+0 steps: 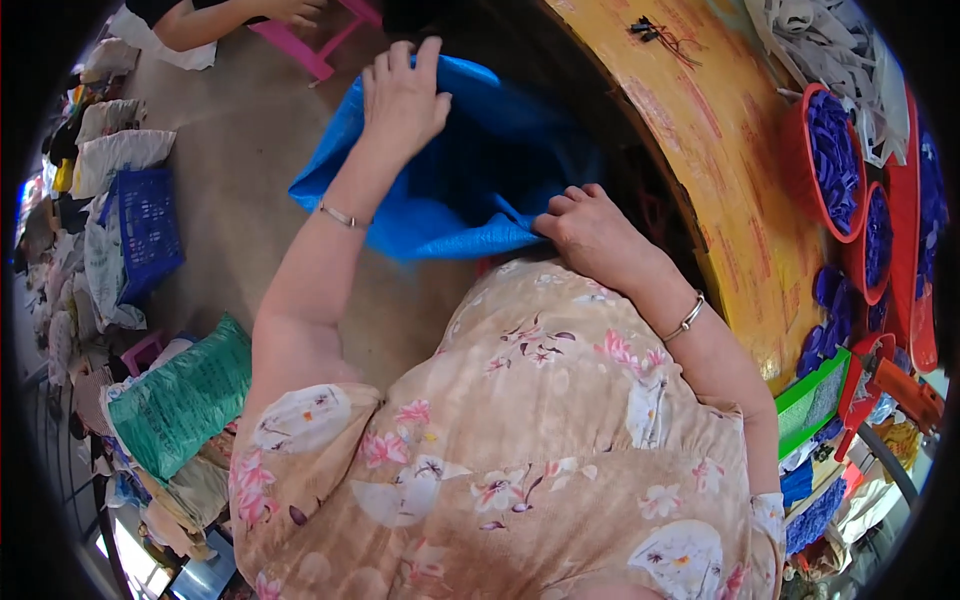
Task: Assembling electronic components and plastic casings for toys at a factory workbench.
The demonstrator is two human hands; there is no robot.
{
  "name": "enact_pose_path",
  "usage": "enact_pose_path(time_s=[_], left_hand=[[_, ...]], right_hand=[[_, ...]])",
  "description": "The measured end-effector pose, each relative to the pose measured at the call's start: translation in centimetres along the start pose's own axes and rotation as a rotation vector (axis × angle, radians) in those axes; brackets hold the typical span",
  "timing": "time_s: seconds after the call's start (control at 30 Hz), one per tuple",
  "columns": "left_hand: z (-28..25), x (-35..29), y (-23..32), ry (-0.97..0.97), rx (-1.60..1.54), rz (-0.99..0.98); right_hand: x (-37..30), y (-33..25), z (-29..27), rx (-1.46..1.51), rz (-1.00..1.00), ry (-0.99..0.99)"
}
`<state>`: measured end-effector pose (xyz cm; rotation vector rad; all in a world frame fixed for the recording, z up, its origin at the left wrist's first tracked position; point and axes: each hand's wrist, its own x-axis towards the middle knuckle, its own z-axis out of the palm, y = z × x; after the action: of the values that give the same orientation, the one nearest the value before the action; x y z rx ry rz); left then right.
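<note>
A big blue woven sack (430, 235) hangs in front of me with its mouth spread wide, its inside dark. My left hand (400, 98) grips the far left part of its rim, fingers curled over the edge. At the near right side of the rim, my right hand (585, 228) is closed on the sack's edge. What lies deep in the sack is too dark to make out.
A yellow worktable (690, 130) curves along my right, with dark cables (660, 38) on it. Red bowls (822, 165) of purple pieces stand beyond. On the left are a blue crate (148, 235) and a green sack (185, 400). Another person's arm (215, 22) shows near a pink stool (320, 40).
</note>
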<state>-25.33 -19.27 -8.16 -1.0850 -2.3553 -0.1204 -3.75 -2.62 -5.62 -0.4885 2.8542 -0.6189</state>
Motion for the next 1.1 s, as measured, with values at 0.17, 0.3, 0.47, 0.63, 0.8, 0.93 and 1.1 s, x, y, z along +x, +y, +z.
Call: enact_pose_path(time_s=[0.17,0.3,0.47,0.63,0.8,0.93,1.1], left_hand=[[-0.7,-5.5,3.9,-1.038,-0.567,0.009],[1.0,-8.4,6.3,-1.342,-0.933,0.071],[1.2,-7.2,7.5,-1.326,-0.811,0.018],[0.5,-5.8,6.9,-1.126,-0.655,-0.146],[-1.3,-5.1,6.1,-0.956,-0.692,-0.161],[-2.7,-4.9,6.7,-0.928,-0.755,-0.162],[-5.7,-3.5,8.2,-0.874,-0.824,-0.083]], right_hand=[[0.2,0.4,1.1,-0.038,0.054,0.045],[0.0,0.3,1.0,-0.003,0.089,0.039],[-0.5,0.6,0.1,0.083,0.076,0.254],[-1.7,0.5,-1.1,0.200,0.142,0.269],[-3.6,-0.4,-3.5,0.373,0.173,0.243],[-5.8,-1.7,-5.6,0.510,0.116,0.209],[-9.9,-2.6,-6.3,0.664,0.085,0.140]])
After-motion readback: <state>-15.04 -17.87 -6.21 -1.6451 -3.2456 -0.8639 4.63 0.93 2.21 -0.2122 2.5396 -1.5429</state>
